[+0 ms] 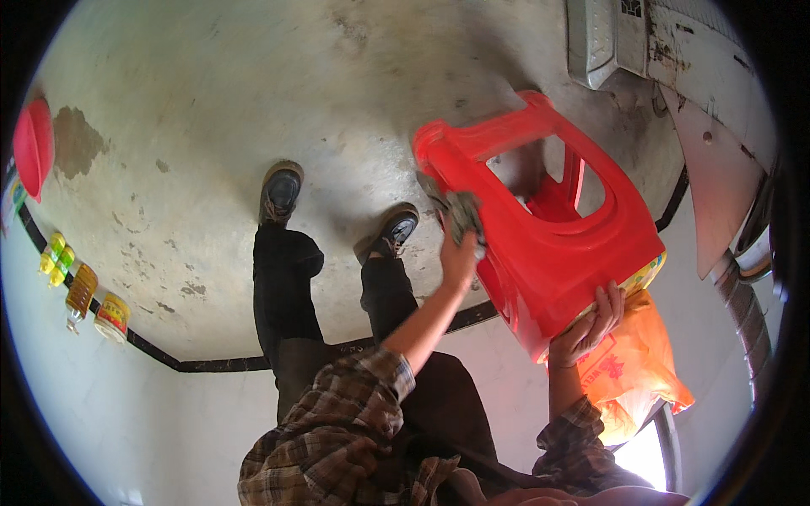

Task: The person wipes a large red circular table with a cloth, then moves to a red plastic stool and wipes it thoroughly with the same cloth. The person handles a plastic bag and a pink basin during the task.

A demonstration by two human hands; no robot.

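Observation:
A red plastic stool [569, 253] is tipped over in front of me. Its legs point away from me and its seat side, with a yellow patterned edge [647, 271], faces toward me. My left hand [460, 256] holds a crumpled grey-green cloth [465, 215] against the stool's left side, near one leg. My right hand [588, 326] grips the stool at the seat edge, with the fingers spread over the red side. Behind my right wrist hangs an orange plastic bag [636, 360] that bears writing.
By the wall at left are a pink plastic basin [33, 148], yellow-green bottles [57, 256], an oil bottle [82, 288] and a labelled tub [112, 316]. A worn white metal appliance [709, 76] stands at upper right. My shoes [280, 193] rest on the stained concrete floor [209, 126].

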